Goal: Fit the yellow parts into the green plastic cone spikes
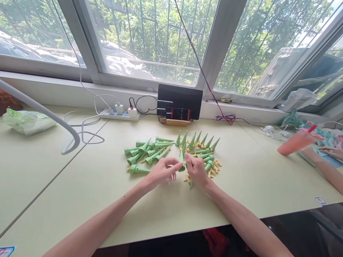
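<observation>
The thumb and forefinger of my left hand [164, 170] meet at the wide end of a hollow green plastic spike [182, 160], its tip pointing away from me. Close beside it, my right hand [198, 171] is curled into a fist. A green tip [191, 186] pokes out below that fist; the rest of this spike is hidden in the hand. More green spikes [139, 169] lie in a loose pile to the left, and several stand upright in a curved row [204, 139] behind. Small yellow plastic pieces [211, 172] are scattered by my right hand.
A black tablet [197, 101] leans at the window with a phone [178, 114] before it. A power strip [118, 115] and white cables are at the left. On the right are a red drink cup [294, 142] and another person's arm [325, 169].
</observation>
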The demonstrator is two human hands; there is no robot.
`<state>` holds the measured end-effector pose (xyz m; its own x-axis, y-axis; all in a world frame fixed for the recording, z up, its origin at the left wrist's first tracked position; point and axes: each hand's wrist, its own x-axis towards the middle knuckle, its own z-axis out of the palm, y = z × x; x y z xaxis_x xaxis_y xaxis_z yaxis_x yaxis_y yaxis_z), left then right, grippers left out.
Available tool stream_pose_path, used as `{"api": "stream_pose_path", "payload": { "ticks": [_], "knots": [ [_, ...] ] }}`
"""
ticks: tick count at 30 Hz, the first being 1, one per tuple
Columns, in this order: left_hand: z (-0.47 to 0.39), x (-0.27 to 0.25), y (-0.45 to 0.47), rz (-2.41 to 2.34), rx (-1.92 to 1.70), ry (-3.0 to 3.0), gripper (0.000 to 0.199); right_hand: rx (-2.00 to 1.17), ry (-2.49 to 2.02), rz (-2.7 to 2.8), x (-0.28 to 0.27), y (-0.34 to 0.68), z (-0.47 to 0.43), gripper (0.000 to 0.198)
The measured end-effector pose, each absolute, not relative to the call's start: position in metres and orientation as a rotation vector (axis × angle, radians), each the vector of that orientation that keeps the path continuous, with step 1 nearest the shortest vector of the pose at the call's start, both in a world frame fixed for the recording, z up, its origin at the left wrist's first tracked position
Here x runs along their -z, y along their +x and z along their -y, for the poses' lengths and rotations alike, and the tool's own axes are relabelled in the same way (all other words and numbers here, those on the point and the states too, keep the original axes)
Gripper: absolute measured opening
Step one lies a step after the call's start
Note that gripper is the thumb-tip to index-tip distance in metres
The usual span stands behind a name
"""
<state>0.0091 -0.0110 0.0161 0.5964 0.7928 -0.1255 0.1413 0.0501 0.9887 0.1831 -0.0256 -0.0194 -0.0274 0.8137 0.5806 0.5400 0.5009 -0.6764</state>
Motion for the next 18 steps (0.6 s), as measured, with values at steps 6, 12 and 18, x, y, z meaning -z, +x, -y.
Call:
{"api": "stream_pose_path", "payload": {
  "ticks": [6, 12, 18],
  "knots": [
    [0.011, -0.013, 0.009, -0.822, -0.638, 1.486, 0.036, -0.338, -1.163, 1.703, 0.021, 0.183, 0.026, 0.048],
    [0.013, -0.006, 0.01, -0.882, -0.674, 1.634, 0.036, -0.378, -1.194, 1.669, 0.022, 0.183, 0.026, 0.048],
    [0.015, 0.003, 0.012, -0.845, -0.938, 1.984, 0.019, -0.412, -1.217, 1.654, 0.018, 0.181, 0.027, 0.049]
  ]
}}
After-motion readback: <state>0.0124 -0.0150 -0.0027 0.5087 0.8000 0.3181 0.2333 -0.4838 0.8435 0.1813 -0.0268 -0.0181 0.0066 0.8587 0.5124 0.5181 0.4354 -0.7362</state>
